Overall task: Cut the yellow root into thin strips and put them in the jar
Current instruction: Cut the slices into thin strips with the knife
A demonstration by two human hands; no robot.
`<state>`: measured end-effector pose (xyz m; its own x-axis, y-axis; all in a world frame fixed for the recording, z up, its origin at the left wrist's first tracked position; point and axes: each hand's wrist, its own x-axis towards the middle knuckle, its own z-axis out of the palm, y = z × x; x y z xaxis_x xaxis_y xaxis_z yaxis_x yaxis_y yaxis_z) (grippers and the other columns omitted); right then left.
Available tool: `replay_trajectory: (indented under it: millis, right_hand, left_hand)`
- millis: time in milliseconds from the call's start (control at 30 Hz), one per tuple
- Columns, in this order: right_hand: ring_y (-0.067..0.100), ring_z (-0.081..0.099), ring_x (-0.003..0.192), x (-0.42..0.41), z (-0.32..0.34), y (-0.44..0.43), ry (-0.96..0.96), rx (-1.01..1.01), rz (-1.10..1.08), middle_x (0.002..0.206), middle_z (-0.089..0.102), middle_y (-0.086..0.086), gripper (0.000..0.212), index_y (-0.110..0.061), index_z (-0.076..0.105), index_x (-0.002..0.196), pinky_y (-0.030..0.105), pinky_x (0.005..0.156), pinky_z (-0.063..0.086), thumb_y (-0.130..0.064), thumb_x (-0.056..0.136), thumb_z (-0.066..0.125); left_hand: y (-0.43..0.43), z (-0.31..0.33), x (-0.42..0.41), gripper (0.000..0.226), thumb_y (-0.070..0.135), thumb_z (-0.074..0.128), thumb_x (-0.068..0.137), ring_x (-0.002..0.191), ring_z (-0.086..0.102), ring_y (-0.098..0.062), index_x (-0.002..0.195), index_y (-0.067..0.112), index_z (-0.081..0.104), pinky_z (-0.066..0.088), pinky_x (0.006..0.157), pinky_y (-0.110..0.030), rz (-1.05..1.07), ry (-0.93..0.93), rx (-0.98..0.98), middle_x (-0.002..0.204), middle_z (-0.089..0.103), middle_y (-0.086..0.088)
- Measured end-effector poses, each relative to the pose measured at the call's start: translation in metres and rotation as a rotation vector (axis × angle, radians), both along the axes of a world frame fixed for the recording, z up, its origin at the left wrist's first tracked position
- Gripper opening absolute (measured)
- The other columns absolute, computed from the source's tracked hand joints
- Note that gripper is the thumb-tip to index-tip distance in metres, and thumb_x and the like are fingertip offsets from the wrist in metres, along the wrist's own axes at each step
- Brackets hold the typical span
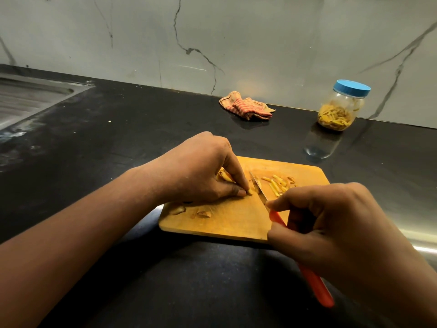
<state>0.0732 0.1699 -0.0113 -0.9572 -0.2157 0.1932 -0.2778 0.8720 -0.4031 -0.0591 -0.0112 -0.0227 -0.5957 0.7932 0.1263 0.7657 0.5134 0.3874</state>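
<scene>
On the wooden cutting board, my left hand pinches a piece of yellow root against the wood, mostly hiding it. My right hand grips an orange-handled knife; its blade rests on the board just right of my left fingertips. Several cut yellow strips lie to the blade's right. Peel scraps lie near the board's left front. A clear jar with a blue lid on, holding yellow strips, stands at the back right by the wall.
A striped cloth lies crumpled against the marble wall behind the board. A steel sink is set into the black counter at the far left. A metal edge shows at the right.
</scene>
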Motion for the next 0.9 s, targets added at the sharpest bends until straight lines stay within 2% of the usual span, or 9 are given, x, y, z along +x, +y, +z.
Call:
replay_trajectory:
  millis: [100, 233, 333, 533, 667, 800, 900]
  right_hand:
    - [-0.002, 0.059, 0.059, 0.0, -0.002, -0.001, -0.02, -0.027, 0.026, 0.051, 0.053, -0.018, 0.027, -0.025, 0.075, 0.092, 0.004, 0.047, 0.038, -0.039, 0.069, 0.071]
    - [-0.002, 0.06, 0.063, -0.001, -0.003, -0.002, -0.06, -0.053, 0.04, 0.054, 0.056, -0.017, 0.033, -0.027, 0.074, 0.095, 0.008, 0.051, 0.042, -0.044, 0.069, 0.064]
    - [-0.001, 0.061, 0.065, 0.0, -0.003, -0.003, -0.076, -0.053, 0.042, 0.056, 0.057, -0.016, 0.035, -0.027, 0.074, 0.096, 0.01, 0.05, 0.042, -0.046, 0.069, 0.061]
    - [0.0, 0.06, 0.066, -0.003, -0.004, -0.003, -0.056, -0.029, 0.036, 0.057, 0.056, -0.016, 0.033, -0.027, 0.073, 0.096, 0.011, 0.054, 0.044, -0.045, 0.07, 0.061]
    - [0.0, 0.058, 0.074, -0.009, -0.001, -0.007, -0.06, -0.016, 0.04, 0.064, 0.058, -0.012, 0.037, -0.031, 0.07, 0.101, 0.012, 0.057, 0.043, -0.047, 0.071, 0.055]
    - [0.001, 0.052, 0.06, -0.01, -0.001, -0.01, -0.04, 0.051, 0.045, 0.062, 0.051, -0.017, 0.033, -0.033, 0.068, 0.104, 0.009, 0.054, 0.032, -0.046, 0.076, 0.056]
    - [0.001, 0.057, 0.066, -0.003, -0.002, -0.005, -0.047, 0.049, 0.057, 0.057, 0.053, -0.015, 0.036, -0.031, 0.071, 0.096, 0.011, 0.051, 0.04, -0.048, 0.069, 0.055]
  left_hand:
    - [-0.001, -0.001, -0.002, 0.014, 0.039, 0.073, 0.083, 0.103, 0.058, -0.003, 0.097, 0.043, 0.076, 0.048, 0.088, -0.026, -0.016, -0.001, 0.007, 0.097, 0.071, 0.026]
    - [-0.001, -0.003, -0.004, 0.014, 0.039, 0.072, 0.085, 0.104, 0.054, 0.006, 0.098, 0.042, 0.075, 0.034, 0.084, -0.011, -0.033, 0.013, -0.004, 0.1, 0.068, 0.03]
    - [-0.001, -0.003, -0.005, 0.015, 0.039, 0.072, 0.085, 0.103, 0.052, 0.008, 0.099, 0.041, 0.076, 0.029, 0.083, -0.01, -0.034, 0.024, -0.012, 0.1, 0.067, 0.031]
    - [-0.002, -0.002, -0.005, 0.016, 0.039, 0.073, 0.084, 0.104, 0.054, 0.006, 0.099, 0.042, 0.076, 0.031, 0.08, -0.008, -0.037, 0.011, -0.01, 0.099, 0.068, 0.03]
    - [-0.002, -0.002, -0.004, 0.015, 0.038, 0.074, 0.084, 0.103, 0.055, 0.003, 0.098, 0.041, 0.077, 0.034, 0.08, -0.009, -0.031, 0.022, -0.007, 0.099, 0.069, 0.028]
    - [-0.002, -0.001, -0.004, 0.015, 0.038, 0.074, 0.083, 0.104, 0.056, 0.001, 0.098, 0.042, 0.076, 0.038, 0.082, -0.012, -0.025, 0.015, -0.01, 0.099, 0.069, 0.028]
    - [-0.001, 0.001, -0.003, 0.016, 0.039, 0.073, 0.084, 0.104, 0.056, 0.001, 0.099, 0.042, 0.076, 0.04, 0.083, -0.012, -0.022, 0.009, -0.025, 0.1, 0.07, 0.027]
